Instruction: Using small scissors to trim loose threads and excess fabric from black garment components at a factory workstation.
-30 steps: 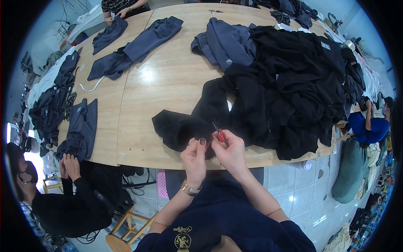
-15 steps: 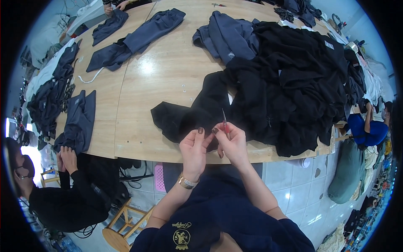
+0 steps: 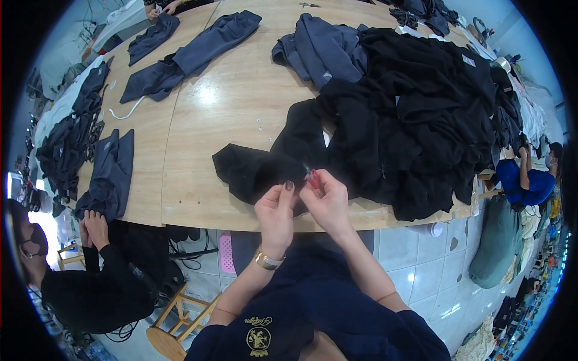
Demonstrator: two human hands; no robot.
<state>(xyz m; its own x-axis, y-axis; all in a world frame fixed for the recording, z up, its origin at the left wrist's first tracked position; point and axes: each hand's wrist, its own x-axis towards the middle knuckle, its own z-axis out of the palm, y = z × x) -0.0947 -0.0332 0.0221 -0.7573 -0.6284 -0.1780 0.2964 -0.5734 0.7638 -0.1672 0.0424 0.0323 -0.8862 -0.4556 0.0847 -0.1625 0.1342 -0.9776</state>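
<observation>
A small pair of thread snips (image 3: pixel 312 178) with red handles is in my right hand (image 3: pixel 327 204), its metal tip pointing up over dark cloth. My left hand (image 3: pixel 276 210), with a gold watch on its wrist, is closed in a pinch at the near edge of a black garment (image 3: pixel 238 171). Exactly what lies between those fingertips is partly hidden. The garment's black cloth runs from under my hands up and right into a large heap of black garments (image 3: pixel 427 126).
Grey-blue garments (image 3: pixel 328 48) lie beside the heap, and more grey-blue pieces (image 3: pixel 198 54) lie across the wooden table (image 3: pixel 217 120). A white cord (image 3: pixel 127 111) is at the left. A person in black (image 3: pixel 96 277) sits left, another in blue (image 3: pixel 524 180) right. A wooden stool (image 3: pixel 171 331) stands below.
My right hand has turned, so more of the snips' red handles shows and the blade has tipped up-left. My left hand still pinches at the garment's edge. The view shifted slightly.
</observation>
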